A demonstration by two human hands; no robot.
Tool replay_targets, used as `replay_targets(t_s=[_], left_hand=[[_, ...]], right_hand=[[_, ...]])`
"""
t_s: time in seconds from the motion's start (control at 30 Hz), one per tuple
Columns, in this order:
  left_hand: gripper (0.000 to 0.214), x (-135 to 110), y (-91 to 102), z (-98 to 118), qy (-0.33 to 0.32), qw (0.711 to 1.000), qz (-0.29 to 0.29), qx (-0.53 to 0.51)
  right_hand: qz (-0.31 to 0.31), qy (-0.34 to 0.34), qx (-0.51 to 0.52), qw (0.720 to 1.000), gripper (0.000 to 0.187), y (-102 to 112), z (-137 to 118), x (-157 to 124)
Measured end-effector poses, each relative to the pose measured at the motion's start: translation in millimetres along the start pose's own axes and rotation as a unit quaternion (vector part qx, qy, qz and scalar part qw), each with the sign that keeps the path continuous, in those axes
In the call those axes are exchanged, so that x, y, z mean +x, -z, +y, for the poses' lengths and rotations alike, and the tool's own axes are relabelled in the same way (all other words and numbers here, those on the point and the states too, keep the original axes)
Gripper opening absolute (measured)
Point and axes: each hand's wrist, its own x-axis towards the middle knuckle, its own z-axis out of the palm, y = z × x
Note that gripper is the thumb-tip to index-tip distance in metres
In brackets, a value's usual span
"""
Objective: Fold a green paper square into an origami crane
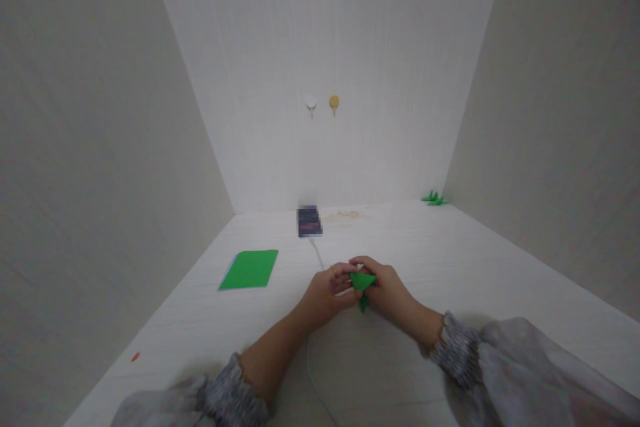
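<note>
A small folded piece of green paper (362,281) is held between my two hands above the white table. My left hand (327,292), with a ring on one finger, pinches its left side. On the other side my right hand (385,285) grips it, the fingers curled around its edge. A darker green pointed part (363,303) hangs below the paper; whether the two are joined I cannot tell. To the left lies a stack of square green paper sheets (251,269), apart from both hands.
A phone-like dark device (309,221), blurred, lies near the back wall with a white cable (317,255) running under my left arm. Several green folded pieces (435,199) sit in the back right corner. A small red item (135,357) is at the left edge. Two hooks (334,102) are on the wall.
</note>
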Motion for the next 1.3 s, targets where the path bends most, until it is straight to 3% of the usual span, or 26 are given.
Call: replay_targets(t_s=[0.07, 0.17, 0.33, 0.57, 0.97, 1.3], left_hand=[[0.030, 1, -1.9, 2, 0.004, 1.000, 0.012, -0.013], [0.020, 5, -4.3, 4, 0.025, 0.996, 0.073, -0.038], [0.025, 8, -5.6, 10, 0.080, 0.974, 0.157, -0.144], [0.027, 5, -3.3, 11, 0.116, 0.981, 0.078, -0.136], [0.021, 5, 0.7, 11, 0.132, 0.976, 0.098, -0.145], [0.020, 4, 3.0, 10, 0.115, 0.976, 0.106, -0.152]], right_hand=[[0.005, 0.011, -0.022, 1.000, 0.040, 2, -4, 0], [-0.002, 0.050, -0.061, 0.997, 0.033, 3, -11, -1], [-0.006, 0.118, -0.130, 0.985, 0.028, 6, -18, -1], [0.003, 0.173, -0.135, 0.976, 0.026, 5, -13, -1], [0.021, 0.124, -0.103, 0.987, 0.019, 7, -15, -1], [0.030, 0.131, -0.030, 0.991, 0.019, 6, -14, -1]])
